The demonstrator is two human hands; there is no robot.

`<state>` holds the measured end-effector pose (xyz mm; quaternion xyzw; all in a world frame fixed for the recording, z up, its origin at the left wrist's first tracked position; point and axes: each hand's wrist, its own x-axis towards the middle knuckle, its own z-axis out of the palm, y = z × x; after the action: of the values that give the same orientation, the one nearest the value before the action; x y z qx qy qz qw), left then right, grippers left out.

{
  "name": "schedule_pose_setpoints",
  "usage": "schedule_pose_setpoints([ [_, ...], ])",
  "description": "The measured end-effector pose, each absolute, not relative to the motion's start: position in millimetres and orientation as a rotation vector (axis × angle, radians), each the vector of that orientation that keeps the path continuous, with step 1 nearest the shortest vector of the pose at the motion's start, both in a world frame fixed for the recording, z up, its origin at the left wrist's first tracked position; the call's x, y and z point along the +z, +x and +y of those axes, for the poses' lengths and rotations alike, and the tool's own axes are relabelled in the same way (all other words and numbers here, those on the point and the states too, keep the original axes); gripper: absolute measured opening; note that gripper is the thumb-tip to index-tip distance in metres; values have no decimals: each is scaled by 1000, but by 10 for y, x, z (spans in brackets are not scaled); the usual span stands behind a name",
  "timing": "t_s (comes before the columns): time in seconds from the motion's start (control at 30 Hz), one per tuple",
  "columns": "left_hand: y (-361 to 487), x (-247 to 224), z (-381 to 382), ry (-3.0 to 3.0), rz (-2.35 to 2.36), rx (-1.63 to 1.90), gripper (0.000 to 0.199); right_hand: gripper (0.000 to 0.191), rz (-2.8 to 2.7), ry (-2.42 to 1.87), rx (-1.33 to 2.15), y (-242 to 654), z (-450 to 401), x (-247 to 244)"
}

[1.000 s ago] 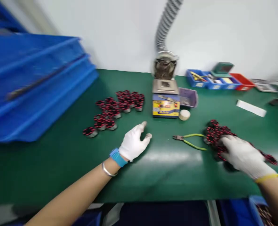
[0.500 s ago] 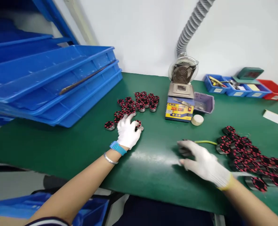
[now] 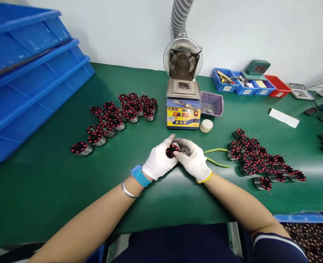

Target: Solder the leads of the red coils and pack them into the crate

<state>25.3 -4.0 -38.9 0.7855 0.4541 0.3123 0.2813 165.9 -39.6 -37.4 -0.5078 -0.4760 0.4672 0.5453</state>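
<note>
ring (image 3: 172,149) with red and black windings is sitting between the two gloved hands, near the middle of the frame. the left hand (image 3: 160,159) is grasping it from the left, fingers closing around its side. the right hand (image 3: 191,157) is grasping it from the right, thumb pressing near its open face and fingers curling along its far side; the exact contact of each fingertip is hiding behind the gloves.

green-handled pliers (image 3: 217,150) are lying just beside the right hand, their head hiding behind it. a loose group of similar rings (image 3: 118,124) is standing on the green table (image 3: 139,212) left of the middle, and another group (image 3: 262,187) is resting right of the middle. a yellow and blue machine (image 3: 183,118) is standing above the hands in the frame, showing red digits, with a fan (image 3: 183,65) rising at its back. a round white pad (image 3: 206,125) is lying near its lower right corner, and a purple tray (image 3: 218,105) is sitting just beside its right side. stacked blue crates (image 3: 49,87) are filling the upper left of the frame; small blue boxes (image 3: 226,87) and a red box (image 3: 279,87) are lining up at the upper right.
</note>
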Motion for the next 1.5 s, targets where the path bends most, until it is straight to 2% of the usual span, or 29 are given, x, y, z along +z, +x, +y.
schedule_pose_setpoints([
  [0.1, 218, -386, -42, 2036, 1282, 840, 61, 42, -1413, -1344, 757, 1690, -441, -328],
  [0.17, 190, -361, -38, 1951, 1266, 796, 43, 42, -1486, -1371, 624, 1715, -451, -303],
  [0.27, 129, -273, -12, 1708, 1110, 590, 18, 42, -1413, -1345, 671, 1728, -449, -321],
  [0.47, -160, 58, 105, 1303, 824, 303, 23, 46, -1155, -1245, 918, 1689, -426, -364],
  [0.53, -252, 112, 150, 1248, 779, 397, 26, 47, -1067, -1196, 997, 1680, -422, -329],
  [0.67, -215, 49, 149, 1314, 877, 813, 41, 47, -989, -1177, 1042, 1680, -423, -264],
  [0.73, -96, -3, 84, 1454, 939, 798, 46, 47, -990, -1202, 1031, 1685, -428, -264],
  [0.83, 77, -11, -38, 1579, 1035, 726, 41, 47, -1022, -1235, 1006, 1686, -441, -281],
  [1.03, 0, 82, -63, 1450, 1111, 919, 25, 46, -979, -1222, 1056, 1661, -448, -180],
  [1.13, -62, 58, -32, 1332, 1112, 1048, 28, 43, -936, -1213, 1050, 1649, -439, -123],
  [1.37, 105, 132, -174, 1421, 1067, 740, 27, 46, -949, -1242, 1030, 1636, -444, -164],
  [1.5, 32, 136, -128, 1253, 1043, 982, 22, 44, -956, -1250, 952, 1700, -375, -105],
])
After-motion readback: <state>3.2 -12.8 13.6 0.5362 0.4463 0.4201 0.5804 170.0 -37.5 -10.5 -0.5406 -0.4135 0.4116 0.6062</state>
